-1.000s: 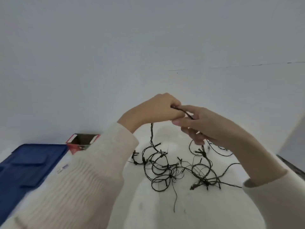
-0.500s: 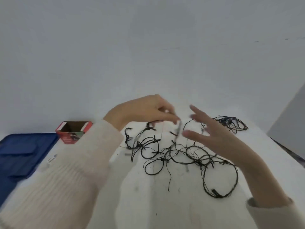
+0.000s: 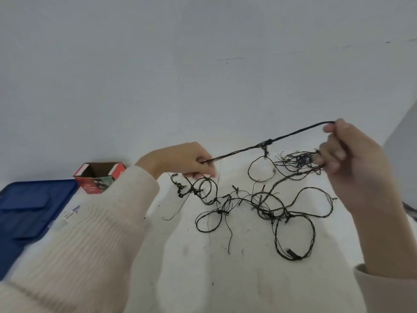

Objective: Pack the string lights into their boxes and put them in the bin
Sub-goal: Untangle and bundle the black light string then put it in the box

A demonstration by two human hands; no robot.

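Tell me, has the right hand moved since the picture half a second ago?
Yes. Judged against the red box, the right hand has gone up and to the right, farther from it, and now pinches a strand of the string lights.

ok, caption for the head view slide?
The left hand and right hand hold a strand of string lights taut above the tangle on the table; open red box at left.

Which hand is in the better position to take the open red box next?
Likely left. The left hand is nearer the red box, on that same side; the right hand holds the string lights high, across the tangle.
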